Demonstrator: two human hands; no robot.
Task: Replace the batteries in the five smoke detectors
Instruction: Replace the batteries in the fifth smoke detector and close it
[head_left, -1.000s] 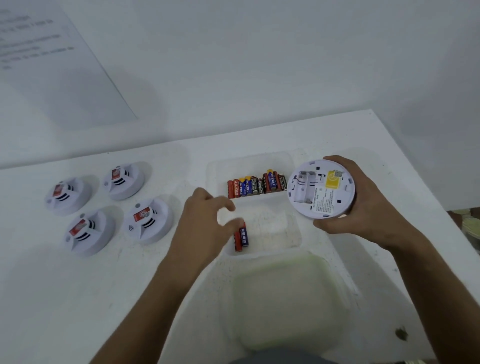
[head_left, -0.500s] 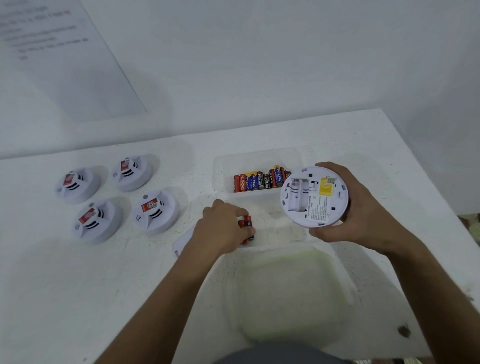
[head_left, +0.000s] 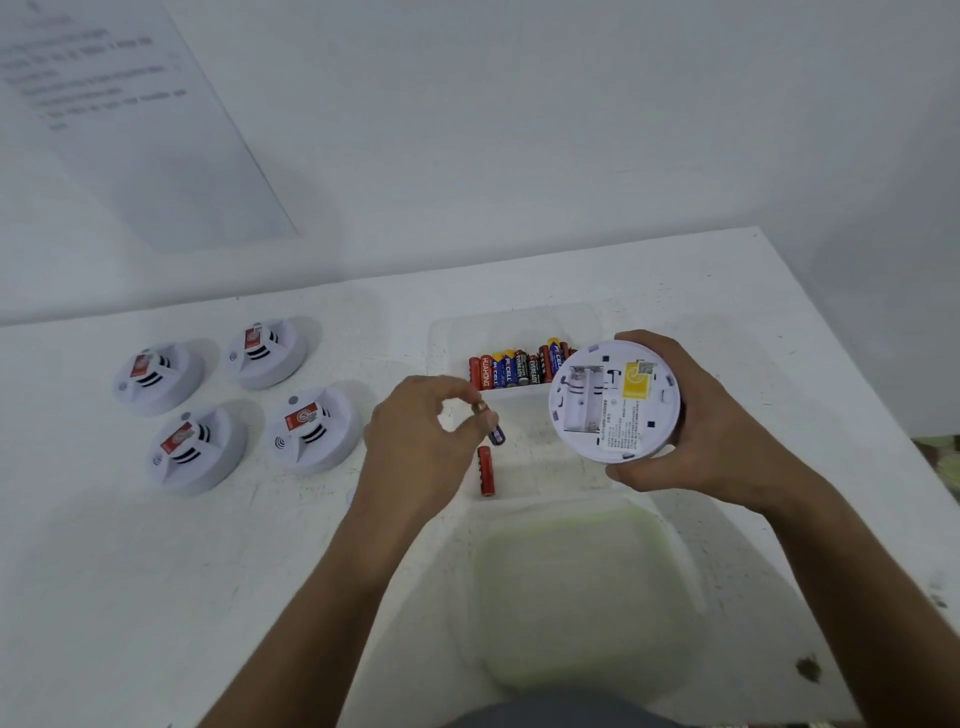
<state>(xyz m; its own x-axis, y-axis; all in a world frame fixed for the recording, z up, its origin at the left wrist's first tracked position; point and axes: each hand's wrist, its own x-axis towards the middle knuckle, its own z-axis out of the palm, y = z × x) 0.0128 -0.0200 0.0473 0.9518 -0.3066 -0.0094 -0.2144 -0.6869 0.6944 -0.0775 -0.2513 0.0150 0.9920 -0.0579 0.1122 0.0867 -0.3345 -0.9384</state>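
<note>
My right hand (head_left: 691, 426) grips a white smoke detector (head_left: 615, 400) turned back-up, its battery bay open and empty beside a yellow label. My left hand (head_left: 415, 447) pinches a blue battery (head_left: 496, 431) by its top end, lifted a little above the clear tray. A red battery (head_left: 486, 471) lies flat in that near tray (head_left: 550, 467), just below the blue one. A row of several red, blue and black batteries (head_left: 514, 368) stands in the far clear tray (head_left: 452, 338). Several more detectors sit face-up at the left, the nearest one (head_left: 311, 428) close to my left hand.
A milky plastic lid or box (head_left: 582, 597) lies at the table's near edge in front of me. A transparent printed sheet (head_left: 130, 130) leans against the wall at the back left. The white table (head_left: 156, 571) ends at the right, beyond my right arm.
My left hand closed over the two loose batteries in the near tray, then rose holding the blue one; the red one stays down. The detector in my right hand shifted slightly.
</note>
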